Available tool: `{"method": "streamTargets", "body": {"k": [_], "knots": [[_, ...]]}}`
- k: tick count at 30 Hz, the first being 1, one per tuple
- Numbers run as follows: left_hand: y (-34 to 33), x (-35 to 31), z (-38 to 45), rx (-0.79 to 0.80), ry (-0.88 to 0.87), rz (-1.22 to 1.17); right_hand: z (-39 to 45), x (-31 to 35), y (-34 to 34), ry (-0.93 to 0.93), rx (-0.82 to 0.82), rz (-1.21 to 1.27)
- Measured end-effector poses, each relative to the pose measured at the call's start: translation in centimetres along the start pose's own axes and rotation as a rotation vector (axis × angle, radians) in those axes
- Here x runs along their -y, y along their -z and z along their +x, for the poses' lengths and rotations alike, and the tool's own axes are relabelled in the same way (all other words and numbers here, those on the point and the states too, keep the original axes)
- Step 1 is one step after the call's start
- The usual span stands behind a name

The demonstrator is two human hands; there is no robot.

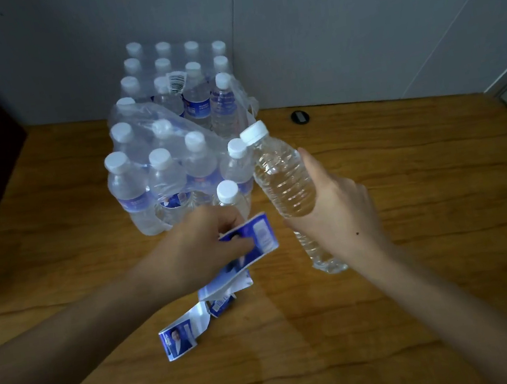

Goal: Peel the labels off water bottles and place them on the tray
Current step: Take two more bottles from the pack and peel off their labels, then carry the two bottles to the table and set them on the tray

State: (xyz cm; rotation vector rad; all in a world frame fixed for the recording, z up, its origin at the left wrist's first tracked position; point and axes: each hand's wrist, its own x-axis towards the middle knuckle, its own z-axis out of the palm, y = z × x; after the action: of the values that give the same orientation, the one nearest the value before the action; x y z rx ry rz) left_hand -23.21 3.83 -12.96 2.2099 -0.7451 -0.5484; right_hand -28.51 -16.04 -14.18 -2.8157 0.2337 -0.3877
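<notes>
Now right hand point(339, 206) grips bare bottle point(282, 174); left hand point(208, 247) pinches peeled blue label point(260, 236).

Nothing reads clearly: the blue label point(254, 240) I pinch shows only blurred print, and a barcode sticker point(177, 81) sits atop the bottle pack point(172, 131).
</notes>
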Motion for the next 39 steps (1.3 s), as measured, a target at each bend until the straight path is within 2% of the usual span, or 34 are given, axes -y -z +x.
{"method": "streamTargets", "body": {"k": [6, 11, 15, 21, 31, 36, 39], "knots": [[-1.0, 5.9, -1.5, 0.154, 0.157, 0.446, 0.1, -1.2, -2.8, -0.190, 0.092, 0.289], [-1.9, 8.8, -1.6, 0.197, 0.247, 0.546, 0.0, -1.9, -5.5, -0.201, 0.093, 0.463], [-2.6, 9.6, -0.4, 0.075, 0.261, 0.372, 0.1, -2.5, -7.6, -0.240, 0.095, 0.602], [-3.9, 9.9, 2.5, -0.144, 0.089, 0.180, 0.5, -2.9, -11.2, -0.284, 0.016, 0.690], [-5.1, 9.9, 5.8, -0.196, 0.081, -0.149, 1.1, -2.9, -14.2, -0.318, 0.039, 0.711], [-5.6, 9.5, 6.5, -0.279, 0.059, -0.125, 1.5, -2.9, -13.6, -0.278, 0.051, 0.741], [-5.8, 9.0, 6.5, -0.315, 0.040, -0.097, 1.4, -2.8, -12.7, -0.192, 0.039, 0.682]]}}
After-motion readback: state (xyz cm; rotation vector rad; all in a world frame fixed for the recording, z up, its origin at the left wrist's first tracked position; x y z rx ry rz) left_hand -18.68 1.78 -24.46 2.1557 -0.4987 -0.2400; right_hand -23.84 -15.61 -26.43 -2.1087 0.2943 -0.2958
